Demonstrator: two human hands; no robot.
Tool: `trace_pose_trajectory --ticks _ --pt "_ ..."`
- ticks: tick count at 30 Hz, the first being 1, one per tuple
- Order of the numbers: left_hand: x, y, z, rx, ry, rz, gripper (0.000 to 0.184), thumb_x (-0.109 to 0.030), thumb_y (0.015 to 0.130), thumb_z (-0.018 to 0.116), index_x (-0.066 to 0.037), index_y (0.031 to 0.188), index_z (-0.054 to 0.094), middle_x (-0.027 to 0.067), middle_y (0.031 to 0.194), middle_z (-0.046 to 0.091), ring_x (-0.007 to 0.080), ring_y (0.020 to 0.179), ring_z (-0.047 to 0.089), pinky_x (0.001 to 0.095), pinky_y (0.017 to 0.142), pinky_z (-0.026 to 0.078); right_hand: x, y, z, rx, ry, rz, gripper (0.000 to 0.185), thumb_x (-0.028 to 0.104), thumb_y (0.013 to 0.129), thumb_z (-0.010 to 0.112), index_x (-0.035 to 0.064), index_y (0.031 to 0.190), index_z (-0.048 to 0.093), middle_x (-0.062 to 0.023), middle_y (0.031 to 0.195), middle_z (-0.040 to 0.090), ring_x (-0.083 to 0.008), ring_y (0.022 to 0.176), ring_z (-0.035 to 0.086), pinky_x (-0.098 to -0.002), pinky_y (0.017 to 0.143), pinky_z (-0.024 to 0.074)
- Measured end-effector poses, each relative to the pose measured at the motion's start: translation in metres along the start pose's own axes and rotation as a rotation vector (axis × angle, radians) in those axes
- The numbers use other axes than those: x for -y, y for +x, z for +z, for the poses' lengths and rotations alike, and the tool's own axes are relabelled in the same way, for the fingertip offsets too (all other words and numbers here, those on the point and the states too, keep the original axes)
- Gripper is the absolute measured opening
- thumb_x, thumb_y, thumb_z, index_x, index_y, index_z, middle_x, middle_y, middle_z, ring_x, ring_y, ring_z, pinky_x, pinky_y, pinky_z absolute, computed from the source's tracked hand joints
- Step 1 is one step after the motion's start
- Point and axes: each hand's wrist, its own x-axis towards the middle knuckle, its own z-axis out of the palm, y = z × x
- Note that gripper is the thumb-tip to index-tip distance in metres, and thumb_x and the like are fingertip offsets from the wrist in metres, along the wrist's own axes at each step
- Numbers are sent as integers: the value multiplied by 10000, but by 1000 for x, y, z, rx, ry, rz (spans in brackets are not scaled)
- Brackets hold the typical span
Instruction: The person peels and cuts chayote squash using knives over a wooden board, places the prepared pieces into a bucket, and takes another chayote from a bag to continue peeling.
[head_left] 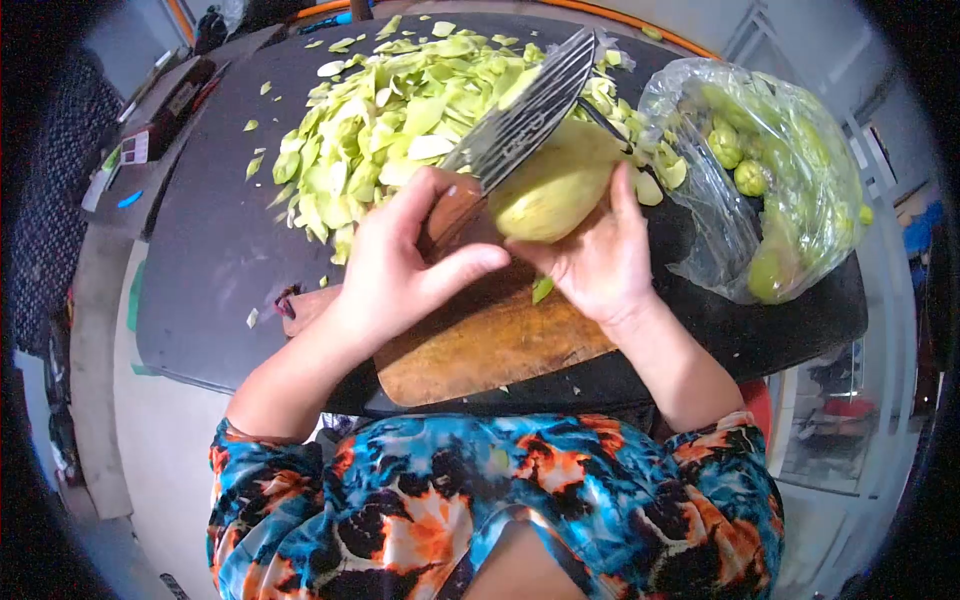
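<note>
My left hand (400,245) is closed around the wooden handle of a wide-bladed knife (535,105), its thumb sticking out to the right. The streaked blade slants up and away, overlapping the near-left side of a pale green oval fruit (560,190) in view; whether it touches cannot be told. Cradling that fruit from below and the right is my right hand (605,250). The fruit resembles a green mango, though its kind is not certain. Beneath both hands lies a wooden cutting board (490,350). Behind them spreads a large heap of pale green slices (400,130).
A clear plastic bag (700,215) with several green fruits (750,178) stands at the right of the dark table (200,270). Loose slices lie around the heap. A long box (170,110) and a small blue object (130,200) are off to the left.
</note>
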Motion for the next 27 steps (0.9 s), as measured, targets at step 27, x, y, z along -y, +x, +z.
trace_pose_trajectory --ticks 27 --pt "27 12 -3 -135 474 321 484 52 637 687 -54 1095 571 111 859 642 306 773 650 333 680 521 8 1 -21 135 -49 310 647 468 894 496 14 1346 404 -232 1240 537 -417 1048 584 -474 754 574"
